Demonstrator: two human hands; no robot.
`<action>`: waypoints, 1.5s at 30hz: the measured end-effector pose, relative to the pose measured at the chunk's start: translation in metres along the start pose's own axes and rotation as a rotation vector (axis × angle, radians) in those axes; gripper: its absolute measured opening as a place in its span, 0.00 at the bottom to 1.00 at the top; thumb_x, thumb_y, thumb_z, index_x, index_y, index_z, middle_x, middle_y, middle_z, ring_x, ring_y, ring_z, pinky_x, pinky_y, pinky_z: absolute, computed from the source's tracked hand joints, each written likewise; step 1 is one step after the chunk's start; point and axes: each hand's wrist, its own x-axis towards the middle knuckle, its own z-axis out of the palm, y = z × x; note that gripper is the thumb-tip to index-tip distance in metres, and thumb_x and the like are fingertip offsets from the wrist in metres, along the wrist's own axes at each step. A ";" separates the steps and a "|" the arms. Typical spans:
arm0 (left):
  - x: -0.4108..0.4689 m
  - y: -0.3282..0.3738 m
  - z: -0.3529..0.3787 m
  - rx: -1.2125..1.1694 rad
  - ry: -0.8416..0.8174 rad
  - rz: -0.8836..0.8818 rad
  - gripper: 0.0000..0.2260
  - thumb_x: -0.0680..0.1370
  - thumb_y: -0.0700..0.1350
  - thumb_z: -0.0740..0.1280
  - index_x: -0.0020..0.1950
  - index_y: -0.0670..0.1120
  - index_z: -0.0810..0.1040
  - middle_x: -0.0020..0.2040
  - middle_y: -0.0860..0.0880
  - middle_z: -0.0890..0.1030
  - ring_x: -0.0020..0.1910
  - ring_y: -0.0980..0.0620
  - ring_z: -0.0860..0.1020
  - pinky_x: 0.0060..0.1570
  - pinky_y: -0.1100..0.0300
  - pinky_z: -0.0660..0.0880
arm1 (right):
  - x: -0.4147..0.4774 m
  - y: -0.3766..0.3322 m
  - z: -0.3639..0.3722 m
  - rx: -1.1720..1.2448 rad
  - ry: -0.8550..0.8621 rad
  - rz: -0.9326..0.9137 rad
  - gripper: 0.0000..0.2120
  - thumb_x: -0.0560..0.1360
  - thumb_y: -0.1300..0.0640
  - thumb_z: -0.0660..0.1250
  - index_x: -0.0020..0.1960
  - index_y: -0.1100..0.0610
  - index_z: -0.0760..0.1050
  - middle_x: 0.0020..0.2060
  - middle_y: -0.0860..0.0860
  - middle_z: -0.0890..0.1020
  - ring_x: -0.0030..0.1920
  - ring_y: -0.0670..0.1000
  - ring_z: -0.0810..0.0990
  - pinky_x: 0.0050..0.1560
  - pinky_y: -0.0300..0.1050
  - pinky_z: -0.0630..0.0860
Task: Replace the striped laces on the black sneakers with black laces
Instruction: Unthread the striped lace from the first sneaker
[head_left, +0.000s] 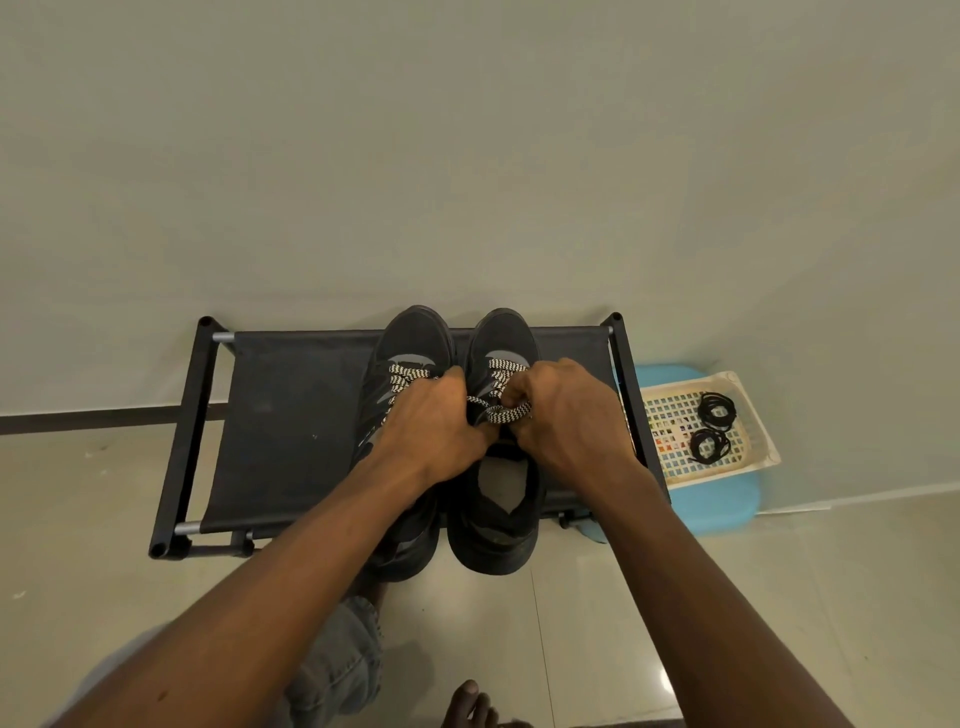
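Two black sneakers stand side by side, toes toward the wall, on a low black fabric rack. The left sneaker and the right sneaker both carry black-and-white striped laces. My left hand and my right hand meet over the right sneaker's tongue. Each hand pinches a part of that shoe's striped lace, which runs between them. My left hand hides much of the left sneaker's lacing. Two coiled black laces lie in a basket to the right.
The cream lattice basket sits on a light blue stool beside the rack's right frame. A pale wall rises right behind the rack. Glossy floor tiles spread in front, with my knee and bare toes at the bottom.
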 end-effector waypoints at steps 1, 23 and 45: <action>0.000 0.000 0.000 0.002 -0.001 0.001 0.21 0.75 0.55 0.76 0.61 0.45 0.77 0.51 0.47 0.84 0.47 0.47 0.82 0.50 0.52 0.81 | -0.001 -0.001 0.000 0.000 -0.001 0.005 0.12 0.78 0.53 0.70 0.61 0.52 0.80 0.54 0.51 0.80 0.55 0.52 0.78 0.48 0.43 0.72; -0.004 0.013 0.005 0.101 0.063 0.101 0.22 0.77 0.48 0.73 0.69 0.47 0.72 0.60 0.46 0.77 0.55 0.46 0.79 0.57 0.52 0.78 | 0.000 0.046 -0.009 0.361 -0.089 0.467 0.14 0.76 0.50 0.71 0.58 0.53 0.73 0.53 0.53 0.77 0.49 0.54 0.78 0.50 0.52 0.79; 0.018 0.003 0.013 -0.596 0.236 -0.253 0.12 0.76 0.36 0.67 0.48 0.54 0.80 0.43 0.53 0.85 0.44 0.52 0.84 0.51 0.49 0.83 | -0.002 0.009 0.002 0.157 -0.203 0.365 0.20 0.71 0.47 0.74 0.59 0.50 0.74 0.53 0.51 0.81 0.54 0.55 0.81 0.53 0.49 0.79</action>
